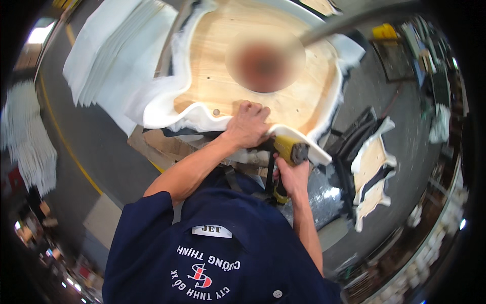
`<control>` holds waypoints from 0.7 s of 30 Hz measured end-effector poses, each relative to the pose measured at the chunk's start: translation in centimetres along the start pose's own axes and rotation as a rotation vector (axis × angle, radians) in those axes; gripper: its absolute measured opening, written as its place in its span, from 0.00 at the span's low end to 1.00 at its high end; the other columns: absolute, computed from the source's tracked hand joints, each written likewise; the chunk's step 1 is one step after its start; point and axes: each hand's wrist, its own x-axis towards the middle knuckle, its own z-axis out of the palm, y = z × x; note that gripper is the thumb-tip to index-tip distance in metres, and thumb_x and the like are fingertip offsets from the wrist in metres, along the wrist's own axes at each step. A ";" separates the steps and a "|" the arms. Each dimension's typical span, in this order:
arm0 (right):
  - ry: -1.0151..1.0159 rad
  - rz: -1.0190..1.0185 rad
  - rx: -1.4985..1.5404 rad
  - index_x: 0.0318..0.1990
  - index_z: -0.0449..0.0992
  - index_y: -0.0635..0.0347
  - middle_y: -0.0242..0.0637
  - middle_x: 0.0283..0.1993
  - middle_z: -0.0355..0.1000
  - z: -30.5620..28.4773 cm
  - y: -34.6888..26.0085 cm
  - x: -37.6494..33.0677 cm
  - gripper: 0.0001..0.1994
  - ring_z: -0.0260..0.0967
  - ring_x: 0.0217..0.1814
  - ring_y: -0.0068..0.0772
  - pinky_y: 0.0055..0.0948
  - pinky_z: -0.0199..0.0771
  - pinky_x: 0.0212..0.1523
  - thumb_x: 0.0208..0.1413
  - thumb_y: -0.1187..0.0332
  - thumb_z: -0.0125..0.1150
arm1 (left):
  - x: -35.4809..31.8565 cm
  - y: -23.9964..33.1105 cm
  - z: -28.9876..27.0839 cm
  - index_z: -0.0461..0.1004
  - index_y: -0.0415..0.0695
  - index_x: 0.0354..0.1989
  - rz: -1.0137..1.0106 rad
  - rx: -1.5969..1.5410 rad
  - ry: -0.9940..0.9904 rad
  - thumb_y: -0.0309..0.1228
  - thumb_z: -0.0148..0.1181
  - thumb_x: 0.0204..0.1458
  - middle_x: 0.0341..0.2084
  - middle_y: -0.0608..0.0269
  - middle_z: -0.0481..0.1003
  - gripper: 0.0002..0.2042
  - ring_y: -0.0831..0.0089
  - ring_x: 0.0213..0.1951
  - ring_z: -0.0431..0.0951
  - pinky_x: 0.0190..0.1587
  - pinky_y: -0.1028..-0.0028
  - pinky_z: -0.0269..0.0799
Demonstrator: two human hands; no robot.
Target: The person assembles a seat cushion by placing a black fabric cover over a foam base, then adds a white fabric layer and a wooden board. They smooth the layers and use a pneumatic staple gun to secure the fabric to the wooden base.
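Observation:
A light wooden panel (202, 55) lies before me, with white padding (188, 119) and some dark fabric folded around its edge. My left hand (248, 124) is at the panel's near edge, its fingers curled over the padding and pressed on the wood. Just right of it, my right hand (294, 177) grips a yellow and black staple gun (287, 148). The tool's head is close against the padded near edge; its tip is hidden. A round blurred patch covers the middle of the panel, so that part cannot be made out.
At the left lies a stack of white sheets (119, 45), with another white stack (30, 137) beyond a yellow floor line (68, 147). Padded wooden pieces (372, 162) and black fabric (357, 134) are at the right. A grey pole (354, 20) crosses the far right. Cardboard (164, 147) sits below the panel.

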 end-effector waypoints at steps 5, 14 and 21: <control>-0.010 0.027 -0.040 0.45 0.72 0.71 0.40 0.26 0.74 -2.0 -0.6 0.6 0.15 0.73 0.20 0.29 0.32 0.74 0.21 0.49 0.74 0.60 | 0.6 1.6 0.6 0.82 0.47 0.29 0.004 0.095 -0.003 0.46 0.65 0.48 0.37 0.58 0.70 0.14 0.57 0.46 0.68 0.49 0.55 0.60; -0.017 -0.186 0.311 0.63 0.66 0.59 0.44 0.40 0.77 0.3 8.1 -4.0 0.31 0.78 0.37 0.36 0.33 0.78 0.40 0.47 0.73 0.63 | -5.5 6.6 -10.2 0.60 0.36 0.66 -0.273 0.391 -0.226 0.46 0.67 0.47 0.59 0.51 0.67 0.41 0.54 0.61 0.63 0.63 0.52 0.53; 0.250 -0.494 0.340 0.72 0.57 0.57 0.38 0.50 0.74 6.8 10.6 -5.2 0.40 0.77 0.43 0.27 0.26 0.80 0.39 0.48 0.85 0.60 | -7.6 4.0 -9.5 0.65 0.37 0.61 -0.073 0.415 -0.246 0.47 0.72 0.42 0.54 0.53 0.67 0.40 0.55 0.59 0.62 0.63 0.52 0.52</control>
